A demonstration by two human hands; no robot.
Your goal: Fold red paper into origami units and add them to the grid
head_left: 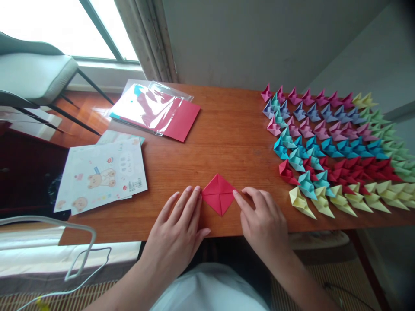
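Note:
A red paper square [218,190], folded with creases meeting at its middle, lies flat on the wooden table [223,134] with its corners pointing up, down, left and right. My left hand [177,224] rests palm down, fingers stretched out, its fingertips at the paper's left corner. At the right corner, the index fingertip of my right hand [262,216] is on the paper. The other fingers of that hand are bent, and its thumb is hidden under it.
Rows of folded paper figures [330,149] in several colours fill the table's right side. A clear packet of coloured paper [155,110] lies at the back left. Printed bear sheets [103,175] overhang the left edge. A chair [35,73] stands beyond, and a white cable [94,237] runs at lower left.

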